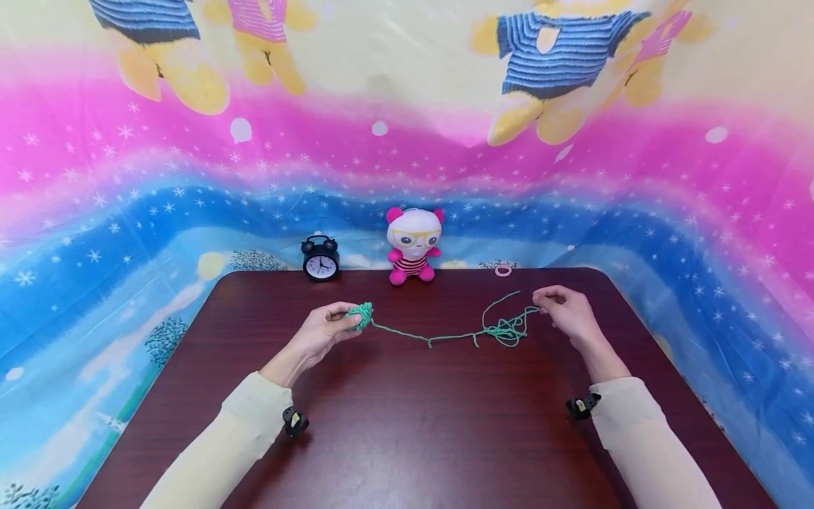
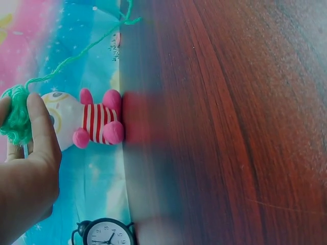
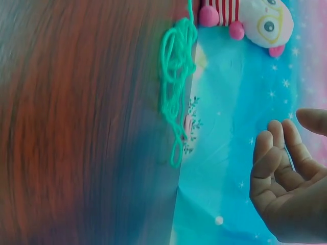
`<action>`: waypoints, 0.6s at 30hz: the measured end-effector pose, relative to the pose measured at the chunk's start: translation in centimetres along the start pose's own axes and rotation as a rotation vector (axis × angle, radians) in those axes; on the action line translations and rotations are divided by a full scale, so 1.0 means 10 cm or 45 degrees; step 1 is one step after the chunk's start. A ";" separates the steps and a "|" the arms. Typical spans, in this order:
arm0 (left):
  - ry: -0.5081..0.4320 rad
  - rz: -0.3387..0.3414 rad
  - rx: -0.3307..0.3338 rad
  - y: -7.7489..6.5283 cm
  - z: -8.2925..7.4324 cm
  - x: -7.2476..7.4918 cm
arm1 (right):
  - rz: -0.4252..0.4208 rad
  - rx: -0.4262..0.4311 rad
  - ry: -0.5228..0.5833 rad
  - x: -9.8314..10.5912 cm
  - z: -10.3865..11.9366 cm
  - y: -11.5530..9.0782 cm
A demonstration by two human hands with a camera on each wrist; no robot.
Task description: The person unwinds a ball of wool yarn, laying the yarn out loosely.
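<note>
Between the thumb and fingers of my left hand (image 1: 321, 331) is a small wound bundle of green yarn (image 1: 362, 315). The left wrist view shows the same yarn bundle (image 2: 19, 115) pinched at the fingertips. From it a strand (image 1: 407, 334) runs right to a loose tangle of yarn (image 1: 506, 331), with a free end curving up. My right hand (image 1: 569, 311) is just right of the tangle. In the right wrist view the thumb of the right hand (image 3: 288, 178) stands apart from loosely bent fingers, with nothing between them; the looped tangle (image 3: 178, 66) lies away from it.
Along the back edge of the dark wooden table (image 1: 394, 424) are a black alarm clock (image 1: 321, 259), a pink and white plush toy (image 1: 413, 244) and a small pink ring (image 1: 503, 271). A printed cloth (image 1: 356, 170) hangs behind and at the sides.
</note>
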State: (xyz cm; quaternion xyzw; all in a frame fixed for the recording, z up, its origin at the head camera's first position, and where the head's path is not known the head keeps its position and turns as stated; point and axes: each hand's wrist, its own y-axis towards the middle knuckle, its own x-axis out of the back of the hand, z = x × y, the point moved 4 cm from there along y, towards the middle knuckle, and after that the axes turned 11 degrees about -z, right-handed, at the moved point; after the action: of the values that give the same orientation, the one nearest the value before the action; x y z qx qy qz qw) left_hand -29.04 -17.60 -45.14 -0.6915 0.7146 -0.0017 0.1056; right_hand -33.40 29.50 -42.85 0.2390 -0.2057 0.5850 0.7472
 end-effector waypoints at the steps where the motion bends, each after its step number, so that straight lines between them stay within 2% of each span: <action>1: 0.000 0.006 0.001 0.00 0.00 0.00 | 0.006 0.008 0.007 -0.02 0.02 -0.01; 8: -0.003 0.043 -0.011 -0.02 -0.02 -0.04 | 0.058 0.059 0.042 -0.16 0.14 -0.07; 18: 0.178 0.071 -0.038 -0.04 -0.03 -0.05 | 0.143 0.126 0.094 -0.42 0.30 -0.16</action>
State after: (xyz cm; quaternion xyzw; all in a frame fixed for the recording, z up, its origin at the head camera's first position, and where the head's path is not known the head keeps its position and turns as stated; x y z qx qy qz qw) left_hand -28.63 -17.13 -44.73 -0.6712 0.7390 -0.0363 0.0450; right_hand -32.89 24.15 -43.10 0.2419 -0.1617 0.6440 0.7075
